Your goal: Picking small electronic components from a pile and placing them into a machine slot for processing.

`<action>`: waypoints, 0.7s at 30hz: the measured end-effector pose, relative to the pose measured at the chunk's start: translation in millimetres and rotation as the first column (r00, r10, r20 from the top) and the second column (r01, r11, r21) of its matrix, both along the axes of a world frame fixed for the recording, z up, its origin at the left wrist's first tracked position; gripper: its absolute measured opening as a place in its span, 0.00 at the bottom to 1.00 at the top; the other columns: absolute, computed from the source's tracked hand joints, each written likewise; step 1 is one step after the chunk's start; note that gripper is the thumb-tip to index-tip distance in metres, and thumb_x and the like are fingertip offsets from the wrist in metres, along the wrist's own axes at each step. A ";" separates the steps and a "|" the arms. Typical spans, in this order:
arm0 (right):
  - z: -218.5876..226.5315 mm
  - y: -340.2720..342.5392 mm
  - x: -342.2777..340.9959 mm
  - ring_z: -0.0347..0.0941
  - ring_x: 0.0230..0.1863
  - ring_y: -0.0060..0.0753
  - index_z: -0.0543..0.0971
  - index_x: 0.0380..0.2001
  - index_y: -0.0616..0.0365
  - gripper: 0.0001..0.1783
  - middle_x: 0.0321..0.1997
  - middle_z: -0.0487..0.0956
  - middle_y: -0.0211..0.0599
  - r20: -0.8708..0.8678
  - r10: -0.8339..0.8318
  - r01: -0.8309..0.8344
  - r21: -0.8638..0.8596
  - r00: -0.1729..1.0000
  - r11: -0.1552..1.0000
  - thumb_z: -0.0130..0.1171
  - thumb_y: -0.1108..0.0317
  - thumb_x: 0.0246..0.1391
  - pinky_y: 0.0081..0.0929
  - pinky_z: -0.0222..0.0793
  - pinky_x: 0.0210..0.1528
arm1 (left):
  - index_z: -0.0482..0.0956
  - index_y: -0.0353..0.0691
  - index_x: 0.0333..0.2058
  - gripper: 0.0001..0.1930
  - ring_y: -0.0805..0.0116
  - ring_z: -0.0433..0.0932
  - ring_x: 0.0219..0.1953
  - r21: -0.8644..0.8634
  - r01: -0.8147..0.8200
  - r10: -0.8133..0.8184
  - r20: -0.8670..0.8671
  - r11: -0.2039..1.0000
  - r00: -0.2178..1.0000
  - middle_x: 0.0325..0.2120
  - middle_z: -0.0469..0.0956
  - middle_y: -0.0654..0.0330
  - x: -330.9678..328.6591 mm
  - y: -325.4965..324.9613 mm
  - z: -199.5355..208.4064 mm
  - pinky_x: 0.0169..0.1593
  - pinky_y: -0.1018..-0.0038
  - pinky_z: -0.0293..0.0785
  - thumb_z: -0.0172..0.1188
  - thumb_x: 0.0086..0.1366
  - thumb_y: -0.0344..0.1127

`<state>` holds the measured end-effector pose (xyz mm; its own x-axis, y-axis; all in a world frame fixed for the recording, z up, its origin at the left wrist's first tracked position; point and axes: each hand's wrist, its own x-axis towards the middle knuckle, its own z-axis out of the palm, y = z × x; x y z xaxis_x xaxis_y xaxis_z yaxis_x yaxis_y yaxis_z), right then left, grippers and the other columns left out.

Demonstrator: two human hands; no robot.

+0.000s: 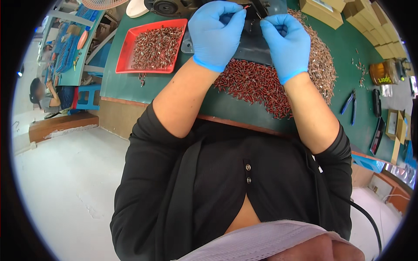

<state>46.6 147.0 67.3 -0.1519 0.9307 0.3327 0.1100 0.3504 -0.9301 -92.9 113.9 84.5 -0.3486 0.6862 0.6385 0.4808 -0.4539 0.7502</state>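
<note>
My left hand (216, 35), in a blue glove, is pinched with a small red part (246, 7) at its fingertips. Across a narrow gap, my right hand (287, 45), gloved the same way, has thumb and forefinger pressed together; a thin sliver shows at the tips, too small to name. Both hands are over the dark metal base of a machine (254, 41). Below them spreads a heap of small dark red parts (257, 87) with metal ends. Beside my right hand lies a larger heap of small coppery parts (321, 65).
A red tray (124, 63) of similar parts stands at left on the green table (244, 108). To the right are blue-handled pliers (348, 104), a jar with amber contents (383, 73) and cardboard boxes (322, 13). Another person (50, 98) sits far left near a blue stool (89, 96).
</note>
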 end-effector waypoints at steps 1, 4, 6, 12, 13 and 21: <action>-2.6 12.8 -5.5 0.69 0.27 0.13 0.78 0.32 0.62 0.08 0.26 0.77 0.26 -0.047 -0.010 0.010 0.001 0.999 1.000 0.62 0.69 0.51 0.12 0.66 0.30 | 0.76 0.35 0.24 0.04 0.58 0.74 0.21 0.116 -0.079 0.094 -0.136 0.990 0.986 0.19 0.73 0.54 6.7 5.4 13.0 0.27 0.70 0.69 0.62 0.49 0.22; -4.1 38.3 -25.6 0.69 0.27 0.13 0.79 0.32 0.63 0.08 0.26 0.77 0.27 -0.103 -0.044 0.047 0.026 0.994 0.999 0.61 0.69 0.50 0.13 0.66 0.31 | 0.77 0.35 0.23 0.03 0.59 0.74 0.21 0.221 -0.102 0.147 -0.198 0.970 0.969 0.20 0.74 0.54 -1.0 25.8 12.1 0.27 0.70 0.69 0.63 0.49 0.23; -3.8 47.9 -37.1 0.70 0.27 0.14 0.79 0.31 0.63 0.08 0.26 0.78 0.28 -0.108 -0.074 0.080 0.050 0.991 0.996 0.61 0.69 0.49 0.14 0.66 0.31 | 0.77 0.35 0.23 0.04 0.58 0.74 0.21 0.459 -0.017 0.135 -0.225 0.888 0.965 0.20 0.74 0.54 -13.9 54.7 0.5 0.27 0.70 0.69 0.63 0.49 0.23; -1.1 64.5 -54.5 0.70 0.26 0.17 0.79 0.28 0.64 0.10 0.25 0.78 0.30 -0.066 -0.169 0.171 0.031 0.984 0.985 0.62 0.67 0.46 0.17 0.68 0.31 | 0.77 0.36 0.23 0.04 0.56 0.73 0.21 0.717 0.055 0.213 -0.278 0.694 0.937 0.19 0.73 0.54 -27.0 86.3 -11.9 0.27 0.69 0.69 0.62 0.48 0.22; -0.4 66.6 -55.6 0.70 0.26 0.17 0.79 0.28 0.64 0.10 0.25 0.78 0.31 -0.060 -0.169 0.171 0.021 0.984 0.985 0.63 0.67 0.46 0.17 0.68 0.31 | 0.77 0.36 0.23 0.04 0.56 0.73 0.21 0.719 0.047 0.226 -0.279 0.693 0.933 0.19 0.73 0.54 -27.6 88.2 -12.0 0.27 0.69 0.69 0.62 0.48 0.22; 13.1 62.2 -57.7 0.70 0.26 0.18 0.79 0.28 0.64 0.11 0.25 0.78 0.32 0.003 -0.179 0.179 -0.021 0.984 0.984 0.62 0.66 0.44 0.18 0.68 0.30 | 0.80 0.37 0.27 0.05 0.76 0.69 0.15 0.319 -0.200 0.286 -0.255 0.927 0.924 0.18 0.75 0.62 -24.8 81.7 -22.9 0.21 0.80 0.65 0.66 0.49 0.25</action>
<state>-11.1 209.2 80.3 0.0176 0.9496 0.3130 0.1701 0.3057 -0.9368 -117.7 195.6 61.6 -0.2500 0.3803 0.8904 0.7801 -0.4657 0.4179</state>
